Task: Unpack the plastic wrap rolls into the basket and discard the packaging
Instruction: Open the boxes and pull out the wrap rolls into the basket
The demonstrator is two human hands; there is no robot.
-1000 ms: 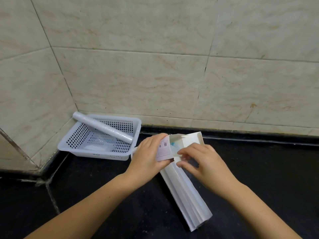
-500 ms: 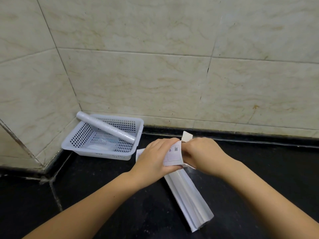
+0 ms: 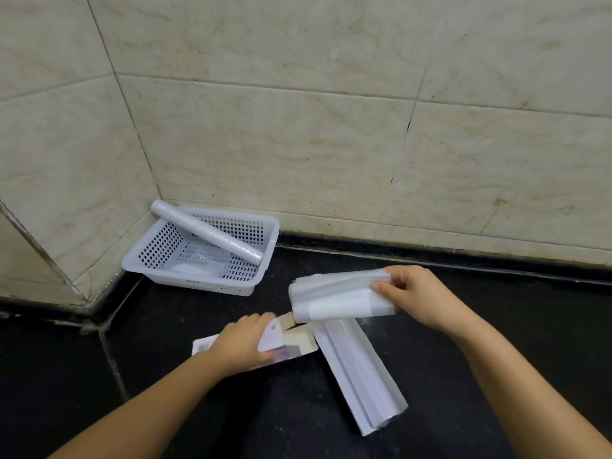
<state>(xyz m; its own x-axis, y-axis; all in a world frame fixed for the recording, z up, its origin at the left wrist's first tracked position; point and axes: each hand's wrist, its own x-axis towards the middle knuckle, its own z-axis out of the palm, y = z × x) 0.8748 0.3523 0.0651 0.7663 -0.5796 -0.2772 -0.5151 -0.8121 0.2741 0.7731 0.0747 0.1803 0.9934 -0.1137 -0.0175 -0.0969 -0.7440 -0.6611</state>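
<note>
Head view gives me both hands over a dark table in a tiled corner. My right hand (image 3: 419, 294) has its fingers (image 3: 384, 288) clamped on one end of a flattened white roll of plastic wrap (image 3: 341, 299), held in the air just above the open end of a cardboard box (image 3: 291, 342). My left hand (image 3: 243, 342) lies on top of that box, fingers curled over it and pinning it flat to the table.

I judge the roll to be light and soft: it sags a little and looks squashed rather than round, so a pinch at one end will let the far end droop. Taking it nearer the middle, or supporting it underneath, would carry it more steadily. The film looks smooth and likely slippery, so a firm but not crushing hold suits it.

It is pale and semi-translucent, with a brighter band along its length. A long white sleeve of packaging (image 3: 361, 376) lies on the table just beside the box, running toward me. Well apart, in the corner, a white perforated basket (image 3: 150, 241) already holds one slim roll (image 3: 205, 231), propped diagonally with its upper end resting on the rim.
</note>
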